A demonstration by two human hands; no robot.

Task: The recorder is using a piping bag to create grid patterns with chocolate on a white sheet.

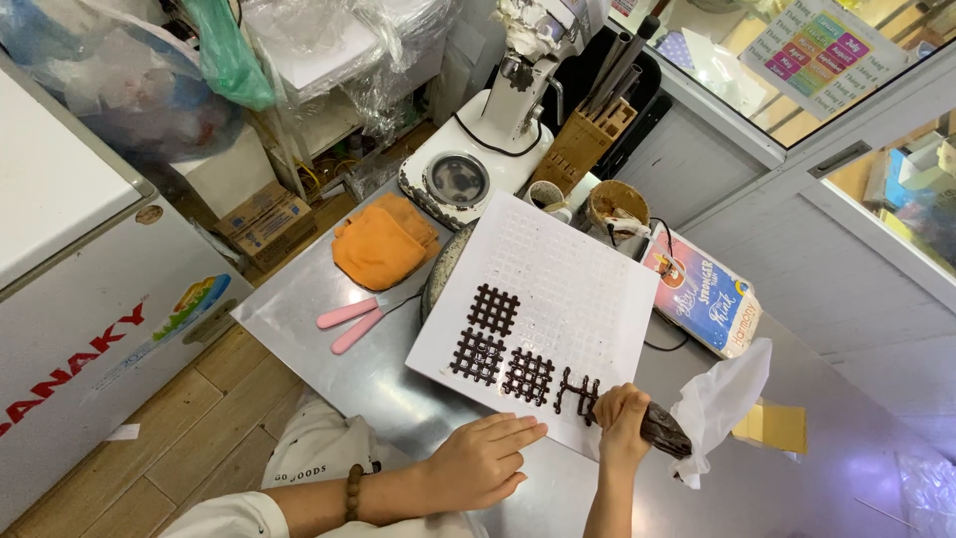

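Note:
A white square mould sheet (568,289) with a fine grid lies tilted on the steel table. Three finished dark chocolate lattices (493,310) sit on its near part, and a partly piped lattice (576,391) sits beside them. My right hand (622,423) grips a piping bag (687,423) of dark chocolate, its tip at the partly piped lattice. My left hand (483,460) rests flat with fingers together on the table at the sheet's near edge, holding nothing.
An orange cloth (383,244) and pink-handled tools (351,319) lie to the left. A white mixer (488,139), a knife block (583,144), two cups (617,204) and a colourful box (709,297) stand behind the sheet. A white freezer (80,299) stands at far left.

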